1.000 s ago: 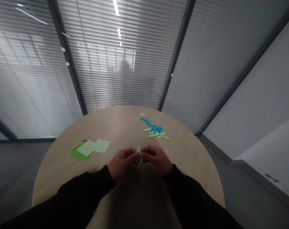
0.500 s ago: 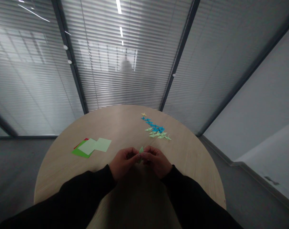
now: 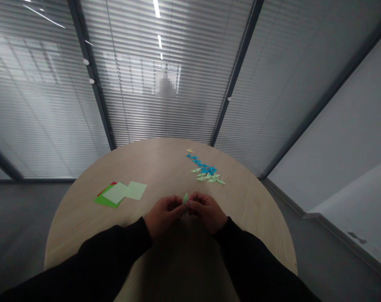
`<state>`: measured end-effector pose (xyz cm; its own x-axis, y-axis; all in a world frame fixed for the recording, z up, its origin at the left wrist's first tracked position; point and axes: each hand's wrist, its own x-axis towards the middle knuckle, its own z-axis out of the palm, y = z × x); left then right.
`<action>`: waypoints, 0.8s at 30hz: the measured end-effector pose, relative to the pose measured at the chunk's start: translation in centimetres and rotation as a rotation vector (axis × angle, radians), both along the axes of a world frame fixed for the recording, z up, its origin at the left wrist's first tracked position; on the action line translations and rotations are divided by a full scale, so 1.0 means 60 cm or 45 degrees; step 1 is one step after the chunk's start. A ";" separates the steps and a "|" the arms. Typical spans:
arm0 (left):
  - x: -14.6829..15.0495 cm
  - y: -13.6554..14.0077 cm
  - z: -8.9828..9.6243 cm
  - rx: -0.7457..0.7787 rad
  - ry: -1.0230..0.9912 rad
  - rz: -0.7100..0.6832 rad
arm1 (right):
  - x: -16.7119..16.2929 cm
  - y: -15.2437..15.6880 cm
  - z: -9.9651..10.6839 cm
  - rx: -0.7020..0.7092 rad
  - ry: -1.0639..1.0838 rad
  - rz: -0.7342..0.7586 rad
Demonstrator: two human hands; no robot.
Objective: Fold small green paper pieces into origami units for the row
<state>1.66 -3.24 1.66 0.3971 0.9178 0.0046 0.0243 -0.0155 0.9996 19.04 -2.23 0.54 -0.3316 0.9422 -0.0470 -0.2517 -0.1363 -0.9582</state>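
A small piece of folded light green paper [image 3: 185, 198] stands between my two hands, its pointed tip upward. My left hand [image 3: 165, 214] pinches it from the left with thumb and fingers. From the other side, my right hand [image 3: 206, 212] is closed on it as well, the thumb near the left one. Fingers cover the lower part of the paper, so its full shape is hidden. Both hands are close above the round wooden table [image 3: 250, 214], near its middle.
Beyond my right hand lie several light green folded paper stars [image 3: 211, 178], several blue ones [image 3: 206, 167] and a yellow one [image 3: 189, 150]. To the left are light green square sheets [image 3: 135, 191] beside a darker green sheet [image 3: 108, 201] and a red edge [image 3: 106, 188].
Both hands stay in nearly the same place on the paper. The right fingers have shifted very slightly, and the folded paper looks a little narrower.
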 end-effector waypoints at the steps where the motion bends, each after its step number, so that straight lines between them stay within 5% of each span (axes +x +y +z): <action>1: 0.000 0.000 0.001 0.003 0.004 0.000 | 0.001 0.000 -0.001 0.002 -0.006 -0.004; 14: 0.000 0.002 -0.001 -0.005 0.048 -0.029 | -0.004 -0.001 -0.001 -0.021 -0.029 -0.030; 24: 0.004 0.000 -0.002 0.097 0.107 0.015 | 0.000 -0.001 0.011 0.322 -0.370 -0.078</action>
